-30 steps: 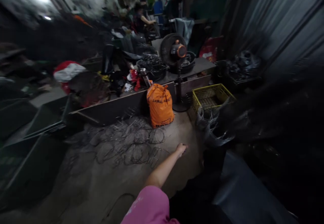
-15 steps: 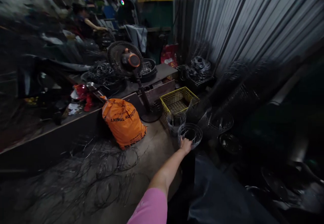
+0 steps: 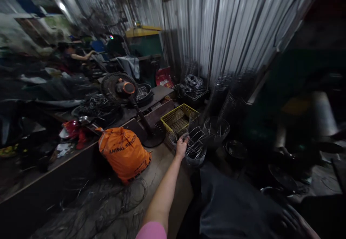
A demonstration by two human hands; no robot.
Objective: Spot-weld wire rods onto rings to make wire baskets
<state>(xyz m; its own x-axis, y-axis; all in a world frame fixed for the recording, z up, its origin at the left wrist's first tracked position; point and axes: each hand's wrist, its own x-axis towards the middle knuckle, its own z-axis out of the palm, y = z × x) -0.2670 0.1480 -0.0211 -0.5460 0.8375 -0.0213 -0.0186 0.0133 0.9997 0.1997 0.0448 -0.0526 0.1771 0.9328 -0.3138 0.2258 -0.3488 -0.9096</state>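
My left hand, at the end of a bare forearm with a pink sleeve, reaches forward to the left rim of a clear round tub. Its fingers are closed, their tips greyish; what they grip is hidden. Bent metal wires stick up from the tub, right beside the fingers. My right hand shows only as a dark, shadowed shape at the lower right, near a dark sheet. Its fingers are too dark to read.
Beyond the tub stand a yellow crate and a round wire-filled container. A fan and an orange sack are on the left. Wire coils lie on the floor. Another person sits farther back.
My left hand has shifted from the tub's near rim to its left side. The wires now stand higher out of the tub. The view has swung right and up, and the dark right hand has appeared.
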